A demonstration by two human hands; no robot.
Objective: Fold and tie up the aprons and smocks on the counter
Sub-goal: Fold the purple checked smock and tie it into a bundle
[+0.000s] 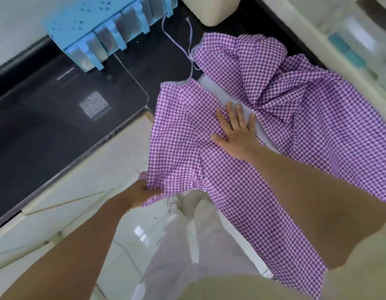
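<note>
1. Mostly, the middle and right of the frame are filled by a purple gingham smock [241,191]. It is spread on the black counter [157,61], and its lower part hangs over the front edge toward the person.
2. The right hand [236,132] lies palm down on the smock near the frame's centre. Its fingers are straight and spread, pressing the cloth flat and holding nothing. The fingertips reach a pale lilac band [233,94] that runs diagonally through the fabric.
3. The left hand [142,192] is at the lower-left edge of the smock, below the counter's edge. Its thumb lies on top of the cloth, and it seems to pinch the hem, though the fingertips are hidden under the fabric.
4. Above and right of the right hand, part of the smock is bunched into loose folds [263,68].
5. Two thin striped ties [190,61] trail from the smock's upper-left corner across the counter toward the top of the frame.
6. A blue rack [96,24] with clear compartments stands at the upper left, and a glossy black cooktop [47,118] lies below it on the left.
7. A white container [211,11] sits at the top edge, just beyond the ties.
8. White trousers [187,245] and a pale tiled floor [140,230] show at the bottom centre.
</note>
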